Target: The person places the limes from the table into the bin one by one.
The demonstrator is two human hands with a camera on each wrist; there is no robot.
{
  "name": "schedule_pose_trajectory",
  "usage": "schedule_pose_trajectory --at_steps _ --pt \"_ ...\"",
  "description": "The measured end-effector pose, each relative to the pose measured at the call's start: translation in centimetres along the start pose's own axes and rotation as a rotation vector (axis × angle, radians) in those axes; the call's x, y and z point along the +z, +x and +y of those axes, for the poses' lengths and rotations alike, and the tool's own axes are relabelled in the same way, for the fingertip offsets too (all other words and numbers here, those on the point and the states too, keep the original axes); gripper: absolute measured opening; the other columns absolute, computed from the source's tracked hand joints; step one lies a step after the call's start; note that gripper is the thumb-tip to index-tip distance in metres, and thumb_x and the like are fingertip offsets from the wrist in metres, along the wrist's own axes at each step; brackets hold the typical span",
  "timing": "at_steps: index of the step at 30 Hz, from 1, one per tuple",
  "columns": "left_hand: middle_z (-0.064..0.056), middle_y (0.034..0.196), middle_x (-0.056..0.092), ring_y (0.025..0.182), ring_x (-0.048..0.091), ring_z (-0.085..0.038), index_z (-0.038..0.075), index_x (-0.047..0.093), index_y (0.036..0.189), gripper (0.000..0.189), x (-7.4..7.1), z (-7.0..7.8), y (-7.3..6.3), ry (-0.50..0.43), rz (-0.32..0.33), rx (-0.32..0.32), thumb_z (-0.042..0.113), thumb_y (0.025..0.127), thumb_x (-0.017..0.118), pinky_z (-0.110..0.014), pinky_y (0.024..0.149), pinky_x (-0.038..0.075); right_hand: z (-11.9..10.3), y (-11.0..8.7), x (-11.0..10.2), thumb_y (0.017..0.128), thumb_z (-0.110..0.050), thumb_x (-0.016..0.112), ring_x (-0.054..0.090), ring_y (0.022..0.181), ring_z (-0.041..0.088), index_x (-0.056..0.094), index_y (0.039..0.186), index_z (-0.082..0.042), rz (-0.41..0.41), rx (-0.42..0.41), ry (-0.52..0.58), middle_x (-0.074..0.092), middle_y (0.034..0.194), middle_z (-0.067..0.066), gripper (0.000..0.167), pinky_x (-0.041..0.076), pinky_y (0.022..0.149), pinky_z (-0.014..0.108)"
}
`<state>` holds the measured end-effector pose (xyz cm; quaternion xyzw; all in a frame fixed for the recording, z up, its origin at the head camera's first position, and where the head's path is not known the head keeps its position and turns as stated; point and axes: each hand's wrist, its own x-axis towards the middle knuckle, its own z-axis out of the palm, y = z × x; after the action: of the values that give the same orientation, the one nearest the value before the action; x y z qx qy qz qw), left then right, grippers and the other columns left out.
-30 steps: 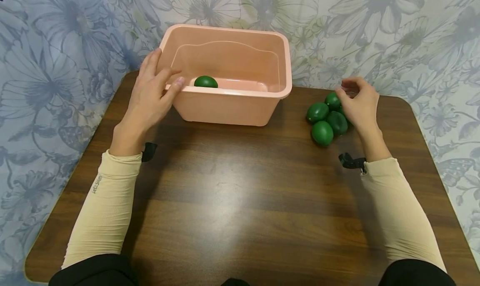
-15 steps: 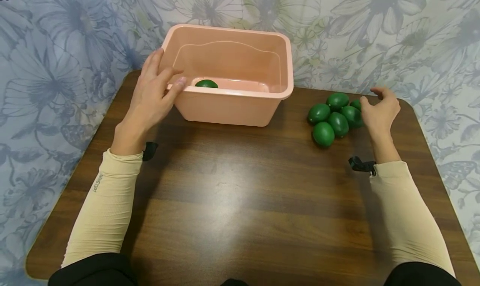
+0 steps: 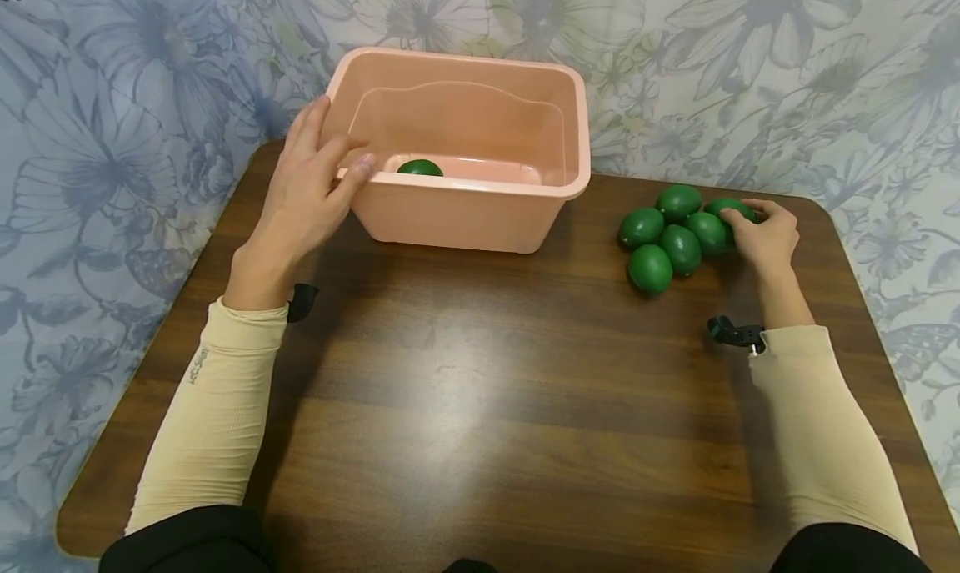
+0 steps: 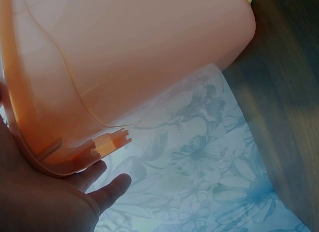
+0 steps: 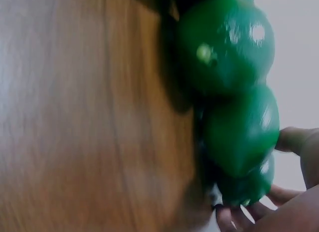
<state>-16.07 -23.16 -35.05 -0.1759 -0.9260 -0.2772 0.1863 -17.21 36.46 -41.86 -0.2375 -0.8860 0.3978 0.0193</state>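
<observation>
A peach plastic tub (image 3: pixel 465 218) stands at the back of the table. At its left corner my left hand (image 3: pixel 303 181) holds the rim; in the left wrist view, two fingers (image 4: pixel 112 192) reach along the outer side. One glossy green lime (image 3: pixel 420 168) lies inside the tub, partly hidden by the front wall. To the right, my right hand (image 3: pixel 765 231) grips the farthest-right lime (image 3: pixel 727 209) of a cluster, thumb on its near side. The right wrist view shows fingertips against that lime (image 5: pixel 246 187), behind another lime (image 5: pixel 244 132).
Several more limes, such as the front one (image 3: pixel 650 269), sit bunched together on the brown wooden table (image 3: pixel 480 373). Flower-patterned wall covering (image 3: pixel 750 81) rises right behind the table's back edge.
My right hand has moved right across the cluster, come down at its far right and taken hold of a lime there. The left hand has stayed on the tub's rim.
</observation>
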Motion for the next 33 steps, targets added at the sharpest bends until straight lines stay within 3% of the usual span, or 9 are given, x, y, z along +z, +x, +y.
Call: schedule_pose_trajectory --at_steps 4,8,11,15,19,28,33 --pt "-0.018 0.173 0.024 0.164 0.013 -0.030 0.005 0.069 0.134 0.060 -0.1 0.1 0.0 0.004 -0.012 -0.004 0.055 0.108 0.048 -0.059 0.129 0.017 0.5 0.4 -0.5 0.100 -0.059 0.054 0.030 0.152 0.040 0.043 0.162 -0.011 -0.033 0.024 0.017 0.036 0.166 0.021 0.079 0.039 0.119 0.046" --pt "-0.018 0.174 0.024 0.164 0.013 -0.029 0.006 0.069 0.134 0.059 0.0 0.1 0.0 0.007 -0.012 -0.010 0.054 0.107 0.048 -0.058 0.129 0.017 1.0 0.7 -0.9 0.099 -0.062 0.055 0.031 0.150 0.039 0.045 0.161 -0.011 -0.038 0.010 -0.003 0.043 0.157 0.014 0.081 0.041 0.115 0.043" --pt "-0.019 0.173 0.025 0.163 0.014 -0.030 0.005 0.070 0.134 0.059 0.1 0.1 -0.1 0.006 -0.006 -0.005 0.054 0.107 0.049 -0.059 0.129 0.018 1.2 0.7 -1.0 0.097 -0.060 0.060 0.028 0.152 0.035 0.051 0.157 -0.014 0.012 0.016 0.012 0.053 0.134 -0.008 0.076 0.037 0.119 0.043" --pt "-0.019 0.173 0.026 0.163 0.014 -0.030 0.005 0.069 0.134 0.058 0.2 0.2 0.0 0.005 -0.005 0.001 0.054 0.107 0.050 -0.058 0.129 0.018 1.4 0.5 -0.7 0.095 -0.056 0.067 0.027 0.151 0.029 0.060 0.149 -0.017 0.137 0.010 0.071 0.048 0.104 -0.026 0.067 0.032 0.123 0.041" --pt "-0.019 0.172 0.027 0.163 0.016 -0.030 0.005 0.070 0.132 0.056 0.2 0.2 0.0 0.006 0.005 0.005 0.051 0.107 0.051 -0.056 0.129 0.018 1.1 0.3 -0.7 0.094 -0.054 0.068 0.032 0.146 0.022 0.063 0.145 -0.017 0.212 -0.025 0.104 0.051 0.102 -0.026 0.064 0.035 0.120 0.038" --pt "-0.019 0.172 0.027 0.163 0.016 -0.030 0.006 0.069 0.135 0.057 0.3 0.2 -0.2 0.007 0.015 0.011 0.053 0.107 0.051 -0.058 0.129 0.019 -0.9 -0.9 -0.4 0.090 -0.051 0.073 0.040 0.127 0.004 0.071 0.136 -0.018 0.294 -0.123 0.181 0.055 0.098 -0.024 0.056 0.034 0.116 0.035" --pt "-0.020 0.171 0.028 0.163 0.017 -0.031 0.006 0.070 0.133 0.056 0.4 0.2 -0.3 0.007 0.021 0.021 0.052 0.107 0.051 -0.058 0.129 0.020 -2.3 -2.1 -0.1 0.091 -0.047 0.076 0.048 0.104 -0.002 0.073 0.131 -0.019 0.296 -0.207 0.220 0.059 0.094 -0.024 0.050 0.040 0.101 0.028"
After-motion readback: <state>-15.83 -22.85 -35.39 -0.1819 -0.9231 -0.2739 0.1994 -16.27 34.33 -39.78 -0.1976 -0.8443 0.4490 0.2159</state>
